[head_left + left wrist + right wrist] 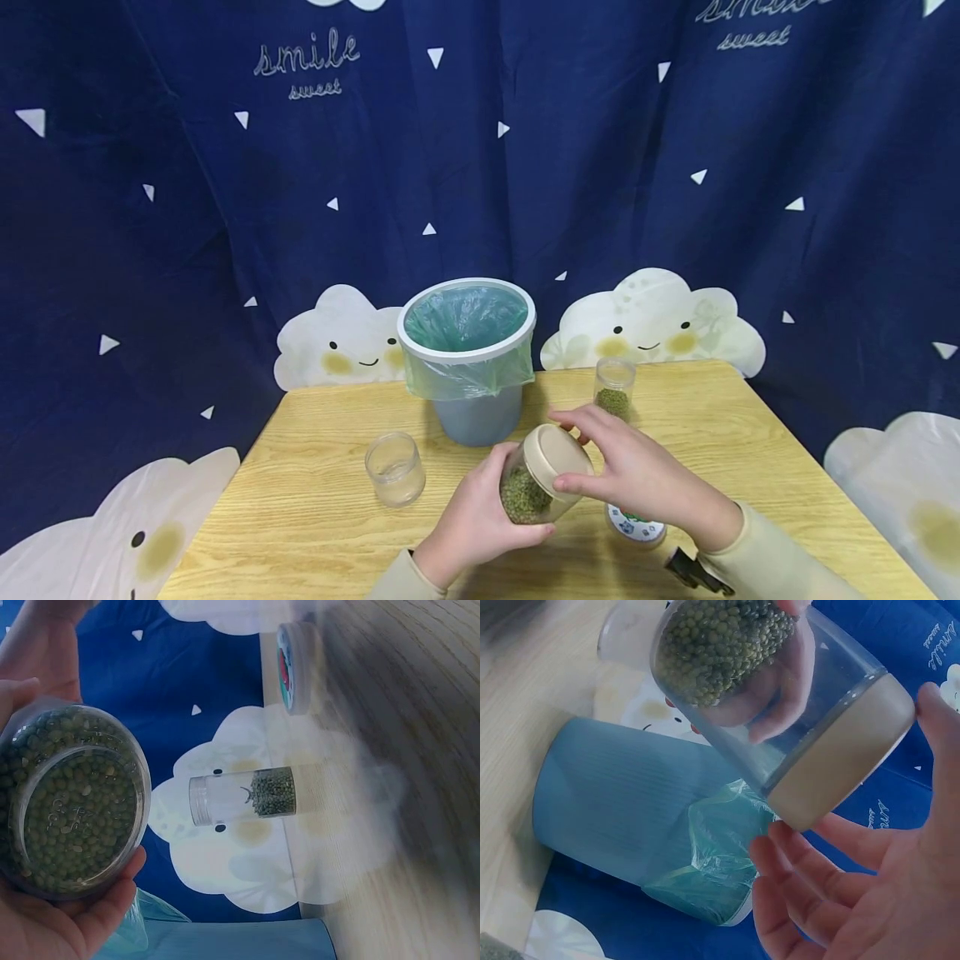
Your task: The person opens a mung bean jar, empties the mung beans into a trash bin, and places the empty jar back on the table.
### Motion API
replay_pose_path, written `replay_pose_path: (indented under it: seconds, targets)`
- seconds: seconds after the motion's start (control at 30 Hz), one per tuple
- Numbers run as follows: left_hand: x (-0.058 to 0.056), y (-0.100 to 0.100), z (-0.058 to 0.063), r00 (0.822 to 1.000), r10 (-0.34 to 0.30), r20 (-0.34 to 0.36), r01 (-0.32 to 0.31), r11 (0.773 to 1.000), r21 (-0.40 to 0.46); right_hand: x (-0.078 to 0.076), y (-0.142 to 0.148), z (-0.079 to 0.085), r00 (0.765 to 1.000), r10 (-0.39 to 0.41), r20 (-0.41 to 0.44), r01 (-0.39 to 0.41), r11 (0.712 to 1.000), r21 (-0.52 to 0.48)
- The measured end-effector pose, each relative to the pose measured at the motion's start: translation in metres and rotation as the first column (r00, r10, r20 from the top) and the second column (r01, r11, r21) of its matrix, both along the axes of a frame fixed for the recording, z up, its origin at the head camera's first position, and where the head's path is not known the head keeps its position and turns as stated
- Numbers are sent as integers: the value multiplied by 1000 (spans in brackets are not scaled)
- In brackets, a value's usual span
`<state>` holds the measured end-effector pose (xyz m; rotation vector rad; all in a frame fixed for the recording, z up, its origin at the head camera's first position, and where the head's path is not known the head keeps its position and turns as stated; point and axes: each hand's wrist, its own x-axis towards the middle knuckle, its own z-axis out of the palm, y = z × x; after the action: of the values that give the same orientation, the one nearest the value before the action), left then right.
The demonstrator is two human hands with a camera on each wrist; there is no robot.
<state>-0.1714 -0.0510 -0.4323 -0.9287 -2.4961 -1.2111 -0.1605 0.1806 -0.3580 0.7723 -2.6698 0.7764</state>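
Observation:
My left hand [483,517] grips a clear jar [525,496] around its side, its fingers wrapped about the wall. Green mung beans [79,802] fill the jar's lower part, seen through its base in the left wrist view. The jar is tilted above the table, its beige lid [847,754] on and angled to the right. Across that lid spans my right hand [633,471], thumb at one edge and fingertips at the opposite edge. Beneath the right hand, a round, beige-sided lid with a printed top [633,527] lies on the table, partly hidden.
Behind the hands stands a blue-grey bin [480,417] with a green liner bag [465,321]. A clear, lidless jar [395,471] sits to the left on the wooden table [315,500]. Back right is a slim clear jar [615,387] partly filled with mung beans.

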Motion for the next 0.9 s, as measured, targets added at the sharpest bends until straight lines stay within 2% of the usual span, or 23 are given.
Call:
replay_pose_path:
  seconds: [0.13, 0.43, 0.67, 0.9]
  targets:
    - [0, 0, 0, 1000, -1, 4, 1, 1000, -3, 0, 0, 0, 1000, 9, 13, -9, 1000, 0]
    - [-2, -1, -1, 1000, -1, 6, 1, 1000, -27, -4, 4, -2, 992, 126, 29, -126, 992, -19]
    - [-2, 0, -1, 1000, -7, 8, 7, 999, -33, -8, 8, -1, 984, 166, 64, -166, 986, 6]
    - [-1, 0, -1, 1000, 1, -1, -2, 998, -59, -9, 13, 0, 964, 267, 7, -267, 963, 48]
